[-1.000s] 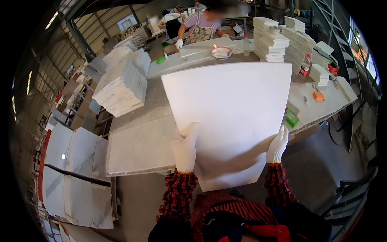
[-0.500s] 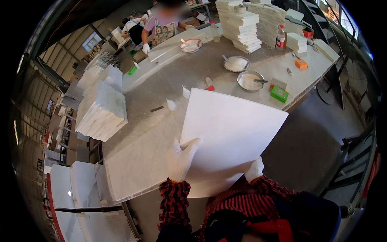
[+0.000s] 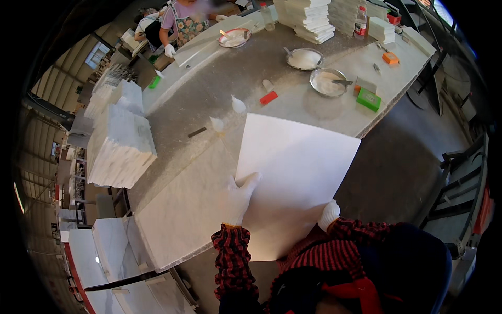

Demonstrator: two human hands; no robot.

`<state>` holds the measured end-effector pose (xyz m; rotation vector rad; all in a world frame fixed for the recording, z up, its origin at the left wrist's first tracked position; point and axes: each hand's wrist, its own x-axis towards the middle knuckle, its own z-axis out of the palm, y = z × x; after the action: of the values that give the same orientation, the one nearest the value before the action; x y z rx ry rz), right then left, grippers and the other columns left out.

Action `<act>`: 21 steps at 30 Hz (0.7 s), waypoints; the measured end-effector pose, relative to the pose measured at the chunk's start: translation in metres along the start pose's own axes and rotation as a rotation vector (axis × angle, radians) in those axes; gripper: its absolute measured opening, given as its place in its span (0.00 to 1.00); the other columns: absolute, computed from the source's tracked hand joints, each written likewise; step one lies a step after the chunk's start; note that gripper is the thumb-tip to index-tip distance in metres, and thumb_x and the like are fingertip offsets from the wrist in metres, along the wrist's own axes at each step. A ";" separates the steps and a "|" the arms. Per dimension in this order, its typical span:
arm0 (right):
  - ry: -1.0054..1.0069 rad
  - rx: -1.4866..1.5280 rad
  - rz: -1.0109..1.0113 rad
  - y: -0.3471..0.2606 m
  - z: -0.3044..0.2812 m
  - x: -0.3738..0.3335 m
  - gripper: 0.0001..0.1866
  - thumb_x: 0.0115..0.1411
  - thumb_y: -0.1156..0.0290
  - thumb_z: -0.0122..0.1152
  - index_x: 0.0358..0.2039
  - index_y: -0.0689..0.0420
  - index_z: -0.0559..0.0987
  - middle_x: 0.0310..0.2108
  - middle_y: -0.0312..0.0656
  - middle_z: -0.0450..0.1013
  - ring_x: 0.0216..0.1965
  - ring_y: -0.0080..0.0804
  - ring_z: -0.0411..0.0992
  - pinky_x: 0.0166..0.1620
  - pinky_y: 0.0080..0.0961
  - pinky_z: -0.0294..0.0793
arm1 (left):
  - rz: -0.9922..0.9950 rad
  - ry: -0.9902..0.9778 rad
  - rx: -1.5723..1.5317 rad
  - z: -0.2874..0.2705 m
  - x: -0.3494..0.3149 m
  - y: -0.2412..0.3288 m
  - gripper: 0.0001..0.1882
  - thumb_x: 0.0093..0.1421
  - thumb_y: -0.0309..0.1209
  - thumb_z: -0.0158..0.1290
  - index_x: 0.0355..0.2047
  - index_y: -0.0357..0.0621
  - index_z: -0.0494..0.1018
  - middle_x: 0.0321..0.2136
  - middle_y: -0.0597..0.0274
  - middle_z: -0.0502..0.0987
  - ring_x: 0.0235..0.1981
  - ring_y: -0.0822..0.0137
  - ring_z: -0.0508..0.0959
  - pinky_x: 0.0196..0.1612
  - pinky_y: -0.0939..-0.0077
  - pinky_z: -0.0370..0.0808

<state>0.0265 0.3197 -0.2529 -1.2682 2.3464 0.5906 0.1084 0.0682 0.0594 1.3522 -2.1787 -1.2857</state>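
Note:
A large white rectangular tile (image 3: 298, 167) is held at a slant in front of me, over the table's near edge, its plain face turned up toward me. My left hand (image 3: 241, 198), in a white knitted glove, grips its left edge with the thumb on the face and the other fingers hidden behind. At the lower right edge, my right hand (image 3: 329, 214), gloved as well, closes around the tile; most of its fingers are out of sight. Just beyond the tile's far edge lie a red block (image 3: 269, 98) and a white pointed bag (image 3: 238, 104).
Stacked marble tiles stand at the left (image 3: 123, 146) and far side (image 3: 308, 21) of the stone-topped table (image 3: 178, 220). Bowls of white powder (image 3: 305, 58) and paste (image 3: 328, 82) sit beyond the tile, near a green box (image 3: 369, 99). Across the table stands a co-worker (image 3: 189, 26).
My view has shifted, so the table's things sit higher in the picture. The tile's upper right corner has come slightly left and nearer; both hands keep their grip.

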 end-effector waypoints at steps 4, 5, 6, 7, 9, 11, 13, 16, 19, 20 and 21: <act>0.019 0.122 -0.023 0.001 0.003 -0.001 0.22 0.72 0.59 0.41 0.60 0.47 0.76 0.57 0.32 0.75 0.58 0.32 0.71 0.62 0.36 0.64 | 0.047 -0.073 -0.152 0.008 0.021 -0.016 0.32 0.55 0.47 0.68 0.45 0.27 0.75 0.37 0.49 0.82 0.37 0.61 0.82 0.42 0.68 0.78; 0.024 0.156 -0.029 0.000 0.004 -0.001 0.22 0.72 0.59 0.41 0.60 0.47 0.77 0.57 0.32 0.75 0.58 0.33 0.71 0.61 0.35 0.64 | 0.028 -0.083 -0.157 0.009 0.023 -0.013 0.32 0.55 0.46 0.68 0.45 0.27 0.75 0.38 0.49 0.82 0.38 0.61 0.82 0.42 0.68 0.78; 0.029 0.185 -0.042 0.002 0.005 -0.001 0.21 0.72 0.60 0.41 0.59 0.48 0.77 0.56 0.32 0.75 0.57 0.33 0.72 0.61 0.35 0.65 | 0.009 -0.092 -0.164 0.010 0.025 -0.011 0.32 0.55 0.46 0.68 0.46 0.27 0.75 0.39 0.49 0.82 0.39 0.61 0.82 0.43 0.68 0.78; 0.036 0.216 -0.051 0.004 0.007 0.000 0.21 0.72 0.60 0.41 0.59 0.48 0.77 0.56 0.32 0.75 0.57 0.33 0.72 0.61 0.35 0.65 | -0.013 -0.101 -0.145 0.011 0.027 -0.005 0.31 0.56 0.45 0.68 0.47 0.28 0.74 0.40 0.50 0.82 0.39 0.62 0.82 0.45 0.69 0.77; 0.048 0.286 -0.079 0.007 0.009 0.001 0.21 0.73 0.61 0.41 0.58 0.49 0.77 0.55 0.33 0.76 0.56 0.33 0.72 0.60 0.35 0.66 | -0.061 -0.108 -0.099 0.012 0.031 0.004 0.30 0.58 0.43 0.67 0.50 0.28 0.74 0.42 0.53 0.82 0.41 0.65 0.80 0.48 0.70 0.76; 0.055 0.344 -0.104 0.012 0.011 0.005 0.20 0.73 0.61 0.41 0.57 0.50 0.77 0.54 0.33 0.76 0.55 0.33 0.72 0.59 0.35 0.67 | -0.069 -0.087 -0.068 0.017 0.040 0.004 0.31 0.58 0.43 0.67 0.51 0.27 0.74 0.42 0.52 0.82 0.42 0.65 0.80 0.49 0.69 0.76; 0.057 0.405 -0.125 0.020 0.014 0.005 0.20 0.73 0.62 0.41 0.57 0.51 0.77 0.53 0.33 0.76 0.54 0.34 0.72 0.58 0.35 0.68 | -0.046 -0.084 -0.059 0.024 0.053 0.000 0.33 0.57 0.43 0.67 0.52 0.26 0.73 0.44 0.50 0.81 0.43 0.62 0.80 0.49 0.67 0.76; 0.047 0.472 -0.194 0.024 0.016 0.006 0.19 0.73 0.63 0.41 0.56 0.52 0.77 0.52 0.34 0.76 0.53 0.34 0.73 0.57 0.34 0.69 | -0.011 -0.046 -0.065 0.022 0.064 -0.031 0.38 0.56 0.45 0.68 0.54 0.23 0.71 0.47 0.44 0.80 0.47 0.57 0.80 0.51 0.64 0.76; 0.036 0.512 -0.227 0.029 0.017 0.009 0.18 0.73 0.64 0.41 0.54 0.53 0.77 0.50 0.35 0.76 0.51 0.35 0.73 0.56 0.34 0.70 | -0.016 0.004 -0.017 0.029 0.070 -0.051 0.40 0.56 0.45 0.68 0.57 0.22 0.68 0.52 0.43 0.78 0.52 0.57 0.77 0.56 0.64 0.73; 0.039 0.525 -0.229 0.030 0.017 0.011 0.18 0.73 0.64 0.41 0.54 0.53 0.78 0.50 0.35 0.77 0.51 0.35 0.73 0.56 0.34 0.70 | -0.033 0.000 0.021 0.028 0.075 -0.051 0.40 0.57 0.45 0.67 0.58 0.23 0.68 0.53 0.43 0.77 0.53 0.57 0.77 0.57 0.64 0.73; 0.044 0.538 -0.229 0.031 0.017 0.013 0.18 0.73 0.64 0.41 0.54 0.54 0.78 0.49 0.35 0.77 0.50 0.35 0.73 0.56 0.34 0.71 | -0.051 -0.004 0.060 0.028 0.079 -0.050 0.40 0.57 0.45 0.67 0.59 0.24 0.68 0.54 0.44 0.76 0.55 0.58 0.76 0.58 0.64 0.72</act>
<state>-0.0040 0.3356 -0.2685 -1.2627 2.1394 -0.1402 0.0786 0.0098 -0.0126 1.4378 -2.2154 -1.2518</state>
